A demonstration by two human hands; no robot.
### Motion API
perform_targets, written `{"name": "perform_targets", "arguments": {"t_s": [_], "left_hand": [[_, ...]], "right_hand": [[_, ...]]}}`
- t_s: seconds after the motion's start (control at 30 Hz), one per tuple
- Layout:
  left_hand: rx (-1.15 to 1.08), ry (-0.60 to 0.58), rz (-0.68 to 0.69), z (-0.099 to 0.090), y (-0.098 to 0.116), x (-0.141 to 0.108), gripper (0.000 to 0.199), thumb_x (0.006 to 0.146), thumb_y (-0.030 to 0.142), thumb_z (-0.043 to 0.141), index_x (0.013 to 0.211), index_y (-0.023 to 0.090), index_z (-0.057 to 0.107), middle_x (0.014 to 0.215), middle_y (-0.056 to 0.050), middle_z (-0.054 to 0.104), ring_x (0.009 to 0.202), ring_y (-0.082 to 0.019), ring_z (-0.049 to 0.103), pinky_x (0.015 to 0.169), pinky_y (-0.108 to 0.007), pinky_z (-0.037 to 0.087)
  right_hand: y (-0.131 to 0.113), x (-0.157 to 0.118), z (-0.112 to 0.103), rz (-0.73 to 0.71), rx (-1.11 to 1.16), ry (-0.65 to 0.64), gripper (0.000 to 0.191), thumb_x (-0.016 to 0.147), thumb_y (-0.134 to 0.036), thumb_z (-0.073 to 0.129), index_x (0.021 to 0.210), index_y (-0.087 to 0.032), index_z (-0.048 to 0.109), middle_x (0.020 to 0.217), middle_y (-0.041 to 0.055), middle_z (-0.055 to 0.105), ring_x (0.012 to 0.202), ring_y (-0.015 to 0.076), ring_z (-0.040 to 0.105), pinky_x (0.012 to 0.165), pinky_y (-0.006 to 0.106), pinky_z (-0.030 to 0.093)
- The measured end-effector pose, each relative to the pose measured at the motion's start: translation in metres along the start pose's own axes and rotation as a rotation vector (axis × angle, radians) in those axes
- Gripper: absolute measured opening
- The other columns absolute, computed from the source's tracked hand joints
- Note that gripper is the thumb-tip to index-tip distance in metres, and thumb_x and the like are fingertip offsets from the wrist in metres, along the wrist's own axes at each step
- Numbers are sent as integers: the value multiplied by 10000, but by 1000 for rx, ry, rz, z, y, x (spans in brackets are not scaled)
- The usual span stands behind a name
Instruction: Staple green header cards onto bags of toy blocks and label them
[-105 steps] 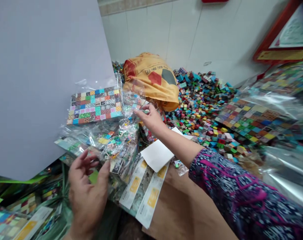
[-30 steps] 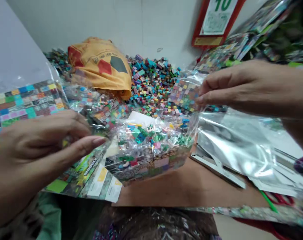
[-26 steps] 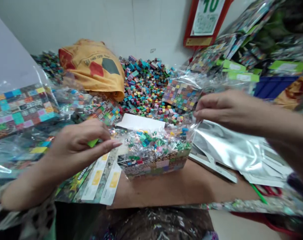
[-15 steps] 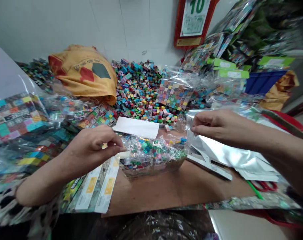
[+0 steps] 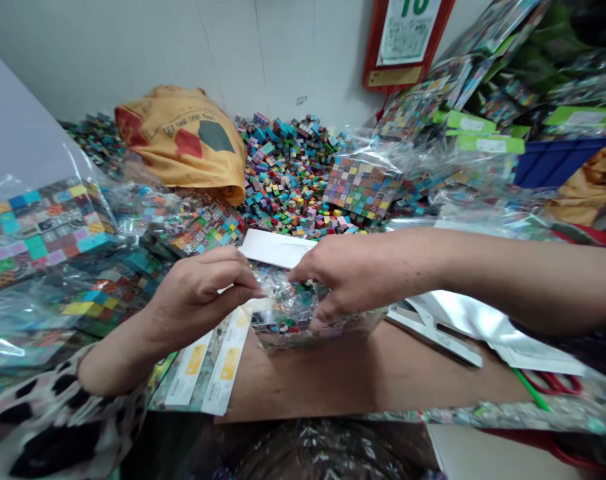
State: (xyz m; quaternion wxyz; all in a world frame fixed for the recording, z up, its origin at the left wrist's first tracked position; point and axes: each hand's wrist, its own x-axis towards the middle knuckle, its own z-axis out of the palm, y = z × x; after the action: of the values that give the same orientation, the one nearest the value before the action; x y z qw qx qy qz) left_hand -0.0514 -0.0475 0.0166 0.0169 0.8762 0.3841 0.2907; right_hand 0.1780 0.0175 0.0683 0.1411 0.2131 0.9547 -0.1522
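A clear plastic bag (image 5: 290, 300) full of small wrapped toy pieces lies on the brown board in front of me. My left hand (image 5: 210, 283) pinches the bag's left edge between thumb and fingers. From the right, my right hand (image 5: 343, 277) reaches over the bag's middle, its thumb and forefinger apart and touching the plastic. The palm covers much of the bag's right half. Behind the bag lies a white card (image 5: 275, 248). Two white label strips with yellow patches, one a paper strip (image 5: 225, 363), lie beside my left wrist.
A heap of small coloured cubes (image 5: 287, 173) rises against the wall beside a yellow bag (image 5: 183, 143). Packed cube sets crowd the left and back. A metal stapler-like tool (image 5: 433, 333), silver pouches (image 5: 483, 313) and red-handled scissors (image 5: 557, 382) lie at right.
My right hand has left the bag's right corner and moved left over its middle, its pinch now opened. My left hand keeps its pinch on the left edge. The view has shifted slightly.
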Motion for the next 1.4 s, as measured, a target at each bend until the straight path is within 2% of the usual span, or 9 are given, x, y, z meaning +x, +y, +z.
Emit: {"name": "perform_targets", "arguments": {"t_s": [0.27, 0.57, 0.83, 1.03, 1.1, 1.17, 1.23, 1.3, 1.4], "left_hand": [[-35, 99, -20, 8, -1, -6, 118, 890, 165, 654, 796, 209, 710, 790, 19, 627, 721, -98, 621, 675, -191, 503], [-27, 120, -121, 13, 0, -8, 133, 901, 258, 664, 786, 224, 722, 848, 3, 628, 757, -116, 619, 701, -233, 507], [-107, 215, -112, 23, 0, -13, 64, 864, 173, 707, 818, 217, 703, 866, 7, 597, 802, -126, 614, 711, -257, 502], [-192, 227, -131, 31, 2, -15, 37, 870, 207, 708, 849, 234, 694, 961, -19, 613, 922, -153, 627, 834, -296, 528], [-322, 276, -186, 37, -2, -23, 306, 816, 281, 780, 1096, 295, 656, 1252, -52, 568, 1069, -187, 615, 945, -347, 526], [-515, 293, -267, 46, -8, -36, 852, 693, 387, 877, 1405, 396, 409, 1533, -92, 357, 1207, -239, 580, 1021, -413, 512], [-700, 187, -381, 58, -11, -50, 1180, 611, 451, 914, 1513, 437, 152, 1584, -125, 301, 1307, -294, 533, 1056, -468, 492], [-852, 36, -539, 70, -10, -61, 1233, 618, 438, 913, 1534, 400, 89, 1543, -149, 386, 1367, -335, 486, 1074, -502, 472], [-933, 7, -709, 84, -3, -66, 1204, 591, 335, 927, 1528, 340, 171, 1564, -145, 373, 1427, -365, 403, 1146, -518, 388]], "right_hand": [[1, 2, 30, -21, -33, 129, 265, 824, -218, 576, 1064, -183, 681, 971, 92, 713, 832, 217, 631, 646, 299, 381], [1, 3, 11, -51, 196, 10, 300, 849, -177, 657, 1149, -193, 677, 1065, 49, 719, 923, 179, 630, 771, 264, 437], [-9, 15, 24, -41, -89, 105, 520, 804, -342, 669, 1301, -216, 584, 1112, 103, 662, 863, 240, 635, 599, 303, 372], [-11, 24, 39, -31, -259, 155, 437, 813, -443, 658, 1169, -193, 616, 1111, 114, 632, 747, 220, 629, 540, 305, 323], [-10, 23, 40, -47, -268, 167, 405, 818, -462, 644, 1134, -211, 610, 1080, 94, 635, 741, 228, 637, 521, 303, 299], [-9, 22, 44, -47, -291, 188, 405, 810, -484, 644, 1106, -212, 594, 1048, 88, 642, 715, 231, 639, 502, 302, 280], [-10, 21, 50, -54, -334, 229, 419, 795, -459, 658, 1111, -197, 568, 998, 90, 647, 683, 230, 633, 489, 302, 278], [-12, 22, 56, -75, -394, 295, 379, 806, -363, 643, 1121, -178, 542, 949, 90, 649, 668, 221, 628, 494, 301, 295], [-14, 25, 64, -120, -464, 390, 288, 852, -248, 569, 1123, -161, 524, 880, 79, 654, 653, 204, 627, 502, 295, 293]]}}
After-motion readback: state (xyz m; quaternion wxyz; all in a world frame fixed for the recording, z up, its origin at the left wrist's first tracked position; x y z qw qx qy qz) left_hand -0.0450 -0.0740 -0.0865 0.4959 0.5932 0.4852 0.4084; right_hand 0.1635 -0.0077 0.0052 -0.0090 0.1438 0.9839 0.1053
